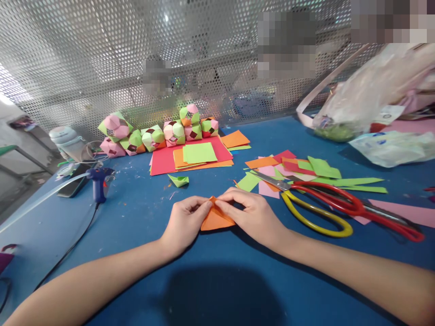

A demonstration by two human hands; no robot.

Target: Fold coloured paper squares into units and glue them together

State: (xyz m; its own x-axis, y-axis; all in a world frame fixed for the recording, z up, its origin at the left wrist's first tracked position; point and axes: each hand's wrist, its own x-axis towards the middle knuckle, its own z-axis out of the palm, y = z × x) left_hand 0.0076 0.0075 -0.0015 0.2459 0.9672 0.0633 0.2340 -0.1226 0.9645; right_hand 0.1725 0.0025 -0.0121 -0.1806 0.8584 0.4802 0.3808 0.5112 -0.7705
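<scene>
An orange piece of folded paper [217, 219] is pinched between both hands just above the blue table, its peaked tip pointing away from me. My left hand [186, 222] grips its left side near the tip, thumb on top. On the other side my right hand [253, 217] pinches it with thumb and forefinger. A small green folded paper piece [178, 181] lies beyond my left hand. Farther back, a stack of coloured paper sheets [200, 154] has green on top, with orange and red below.
Several folded paper balls [152, 138] line the back. A blue glue gun [99, 185] with its cord stands left, near a phone [76, 180] and a bottle [68, 142]. Scissors with yellow and red handles [317, 217] lie right, by paper scraps [292, 167] and plastic bags [394, 147].
</scene>
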